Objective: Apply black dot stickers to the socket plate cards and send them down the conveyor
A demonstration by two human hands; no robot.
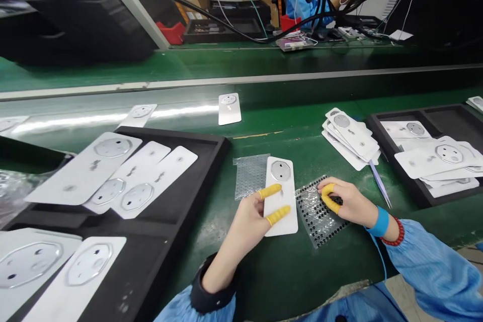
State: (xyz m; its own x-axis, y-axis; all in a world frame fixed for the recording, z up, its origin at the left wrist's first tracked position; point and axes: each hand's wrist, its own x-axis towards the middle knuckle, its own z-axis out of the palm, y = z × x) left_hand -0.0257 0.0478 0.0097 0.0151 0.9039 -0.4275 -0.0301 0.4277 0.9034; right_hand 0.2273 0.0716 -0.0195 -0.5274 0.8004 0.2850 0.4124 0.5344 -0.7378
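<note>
A white phone back cover (281, 186) lies flat on the green bench in front of me, its camera ring at the far end. My left hand (256, 211) rests on its left edge, two fingers in yellow cots stretched across it. To the right lies a clear sheet of small black dots (315, 214). My right hand (345, 202) sits on that sheet, fingers curled and pinched at a dot, with yellow cots on the fingertips. A piece of bubble wrap (249, 175) lies just left of the cover.
A black tray (181, 196) of several white covers stands at left. A loose stack of covers (350, 138) and purple tweezers (379, 181) lie at right, beside another black tray (418, 191). Single covers ride the conveyor (264, 88) behind. A person in blue stands far back.
</note>
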